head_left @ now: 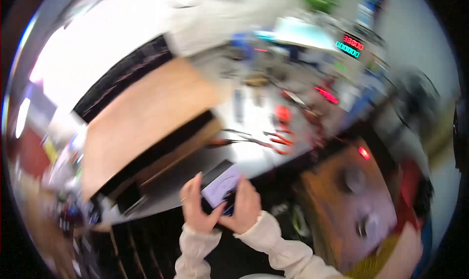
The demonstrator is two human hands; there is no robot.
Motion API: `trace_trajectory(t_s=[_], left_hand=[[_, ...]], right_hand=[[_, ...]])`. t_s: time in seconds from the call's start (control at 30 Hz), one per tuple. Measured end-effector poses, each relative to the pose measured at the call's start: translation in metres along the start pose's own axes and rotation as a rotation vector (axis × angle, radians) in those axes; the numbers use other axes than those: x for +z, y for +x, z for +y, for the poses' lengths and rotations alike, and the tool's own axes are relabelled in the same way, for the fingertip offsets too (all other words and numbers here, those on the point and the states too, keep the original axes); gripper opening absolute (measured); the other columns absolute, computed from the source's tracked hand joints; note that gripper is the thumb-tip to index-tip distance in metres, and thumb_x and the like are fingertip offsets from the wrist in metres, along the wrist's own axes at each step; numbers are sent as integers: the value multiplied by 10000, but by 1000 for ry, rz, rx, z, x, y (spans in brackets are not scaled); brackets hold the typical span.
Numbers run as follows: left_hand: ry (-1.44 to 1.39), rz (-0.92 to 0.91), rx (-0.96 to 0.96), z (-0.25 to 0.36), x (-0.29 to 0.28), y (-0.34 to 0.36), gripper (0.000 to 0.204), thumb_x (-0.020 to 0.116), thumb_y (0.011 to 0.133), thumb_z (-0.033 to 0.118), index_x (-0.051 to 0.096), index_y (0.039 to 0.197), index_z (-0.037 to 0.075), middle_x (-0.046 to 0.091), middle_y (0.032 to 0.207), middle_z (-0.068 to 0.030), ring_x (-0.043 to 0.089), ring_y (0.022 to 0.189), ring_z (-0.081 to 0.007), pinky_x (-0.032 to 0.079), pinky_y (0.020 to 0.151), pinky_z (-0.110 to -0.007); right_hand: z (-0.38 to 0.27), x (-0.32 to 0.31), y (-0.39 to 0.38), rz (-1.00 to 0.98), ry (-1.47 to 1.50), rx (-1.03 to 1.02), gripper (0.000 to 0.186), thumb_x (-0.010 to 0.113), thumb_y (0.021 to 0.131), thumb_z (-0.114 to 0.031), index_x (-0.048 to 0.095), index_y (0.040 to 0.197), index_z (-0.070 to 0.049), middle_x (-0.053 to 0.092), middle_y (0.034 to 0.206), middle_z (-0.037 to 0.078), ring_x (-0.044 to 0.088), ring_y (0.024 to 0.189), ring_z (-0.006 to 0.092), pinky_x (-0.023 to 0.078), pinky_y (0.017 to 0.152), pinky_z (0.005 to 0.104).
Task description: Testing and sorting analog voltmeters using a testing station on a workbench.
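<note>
My left hand (pixel 196 208) and my right hand (pixel 243 204), both in pale sleeves, grip a small black rectangular device (pixel 217 191) with a pale lavender face at the lower middle. The fingers press along its two sides, near the bench's front edge. Behind it lie orange-handled tools (pixel 279 141), perhaps pliers or cutters, blurred by motion. To the left of them stands a large wooden box (pixel 146 108) with a dark front strip. The device's markings are too blurred to make out.
The pale bench top (pixel 251 164) holds scattered tools, a lit display unit (pixel 348 56) and other blurred equipment. A fan (pixel 413 95) stands right. A brown board (pixel 332 200) with metal fittings sits lower right, beside another person's bare arm (pixel 398 259). Clutter lines the left.
</note>
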State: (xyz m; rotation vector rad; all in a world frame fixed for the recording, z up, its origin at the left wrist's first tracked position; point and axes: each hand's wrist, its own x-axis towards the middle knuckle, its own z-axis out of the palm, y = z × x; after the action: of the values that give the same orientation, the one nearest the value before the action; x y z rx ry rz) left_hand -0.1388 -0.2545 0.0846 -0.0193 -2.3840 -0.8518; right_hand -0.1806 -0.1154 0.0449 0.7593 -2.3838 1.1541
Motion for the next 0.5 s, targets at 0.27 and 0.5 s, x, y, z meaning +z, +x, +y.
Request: trace_trajectory(t_s=[0.27,0.5], left_hand=[[-435,-565,-31,56,36,-28,705,775,694,33,518,1349,4,550,1301,-198,557,1187,-333,457,979,-372],[-490,-675,45,73,58,-16,485,730,740,-13,615,1211,-4,648,1150,-174,627,1060,-320,493,923,-364]], right_hand=[[109,-186,-97,371,-460,609,1060,849,601,-370,339,1379,138,565,1169,316,563,1074,454,455,924,485],[191,-279,-200,705,-851,1040,1113,839,611,-448,312,1420,106,520,1301,309,516,1194,445,424,1010,501]])
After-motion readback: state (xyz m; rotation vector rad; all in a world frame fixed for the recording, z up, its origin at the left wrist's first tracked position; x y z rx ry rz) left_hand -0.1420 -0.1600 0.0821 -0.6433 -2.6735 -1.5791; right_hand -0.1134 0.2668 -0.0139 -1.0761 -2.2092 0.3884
